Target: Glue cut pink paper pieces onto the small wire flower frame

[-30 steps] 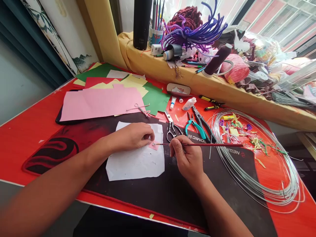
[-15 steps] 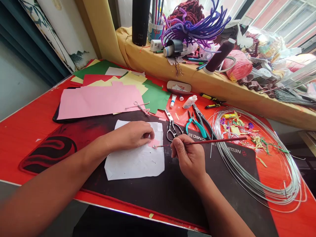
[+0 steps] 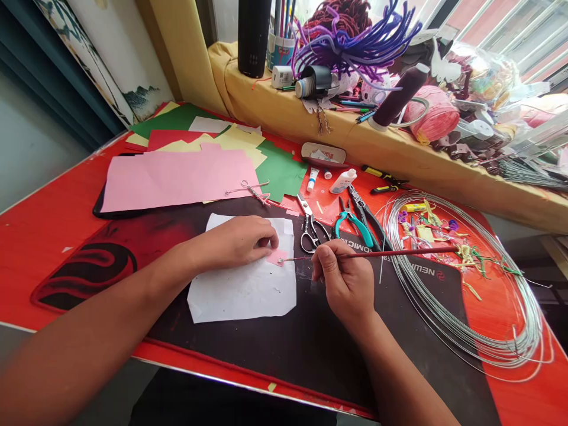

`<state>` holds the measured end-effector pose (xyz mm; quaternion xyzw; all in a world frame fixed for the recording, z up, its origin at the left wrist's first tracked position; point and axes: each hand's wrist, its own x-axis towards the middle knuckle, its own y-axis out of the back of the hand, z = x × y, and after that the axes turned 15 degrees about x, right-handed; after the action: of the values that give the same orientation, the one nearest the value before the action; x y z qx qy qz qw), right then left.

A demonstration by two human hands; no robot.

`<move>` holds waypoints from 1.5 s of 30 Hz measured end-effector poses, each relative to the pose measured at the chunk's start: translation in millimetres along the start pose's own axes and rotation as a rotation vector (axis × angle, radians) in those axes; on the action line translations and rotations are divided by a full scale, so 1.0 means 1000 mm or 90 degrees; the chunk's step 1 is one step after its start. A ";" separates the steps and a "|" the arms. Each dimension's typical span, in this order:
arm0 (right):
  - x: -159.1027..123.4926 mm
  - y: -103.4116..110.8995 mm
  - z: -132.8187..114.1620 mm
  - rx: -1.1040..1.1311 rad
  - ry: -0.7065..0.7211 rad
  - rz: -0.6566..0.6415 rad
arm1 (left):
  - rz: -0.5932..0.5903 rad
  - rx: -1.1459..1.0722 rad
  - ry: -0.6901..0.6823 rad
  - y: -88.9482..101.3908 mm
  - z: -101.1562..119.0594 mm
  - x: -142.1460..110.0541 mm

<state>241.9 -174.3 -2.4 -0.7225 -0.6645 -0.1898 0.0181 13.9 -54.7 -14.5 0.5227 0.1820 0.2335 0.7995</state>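
While both forearms lie across the red table (image 3: 53, 278), a black desk mat (image 3: 284, 361) carries a white paper sheet (image 3: 248, 290). L hand (image 3: 237, 242) curled, fingers pressing down on sheet, small pink paper piece (image 3: 277, 257) right at the fingertips. R hand (image 3: 344, 284) pinches thin red-handled paintbrush (image 3: 399, 253), tip on pink piece. Scissors (image 3: 310, 234) just beyond, wire coil (image 3: 461, 296) to the right.
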 end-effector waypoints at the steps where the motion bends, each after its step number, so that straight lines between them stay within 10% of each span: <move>1: 0.000 0.000 0.000 0.000 0.003 0.007 | 0.002 0.002 -0.003 0.000 0.000 0.000; 45: 0.000 0.008 -0.003 -0.009 -0.037 -0.029 | 0.009 0.010 -0.012 -0.002 -0.001 0.000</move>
<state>248.9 -176.4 1.9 -0.7126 -0.6797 -0.1734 -0.0105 13.3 -54.2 -16.5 0.5323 0.1729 0.2330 0.7953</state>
